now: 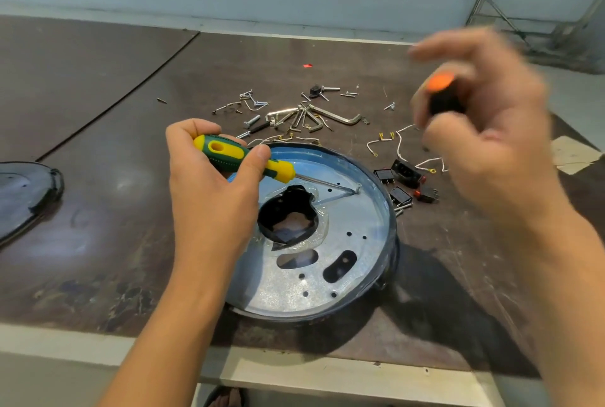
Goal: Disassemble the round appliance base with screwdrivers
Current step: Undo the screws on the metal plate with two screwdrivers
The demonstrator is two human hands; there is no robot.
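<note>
Progress, judged from the layout: well advanced.
- The round appliance base (327, 262) lies flat on the counter (98, 144), near its front edge, with the bare galvanised plate facing up.
- Most holes in the plate are empty, so their fasteners appear to be out.
- Already removed, lying behind and to the right of the base: loose screws (252, 120), short white wires with crimp terminals (401, 144) and black rocker switches (401, 194).
- A set of hex keys (340, 117) lies among the screws.
- A dark glossy cover (26, 190) sits well apart at the left edge.

Still to do, as far as I can see:
- The black plastic centre piece (288, 210) is seated in the plate, with a clear film or sealant around it.
- The plate itself sits inside the dark rim.
- There may be one fastener at the driver tip, but it is too small to confirm.

Hands:
- The left hand (209, 184) has its fingers curled round the handle of the green-and-yellow screwdriver (229, 154), thumb laid along it. The shaft slants down to the right and the tip touches the plate near its far right side.
- The right hand (484, 144) is raised above the counter to the right of the base and is motion-blurred. Its lower fingers grip an orange-capped screwdriver (442, 95) with a black handle, and the index finger sticks out loosely. That blade is hidden and touches nothing that I can see.
</note>
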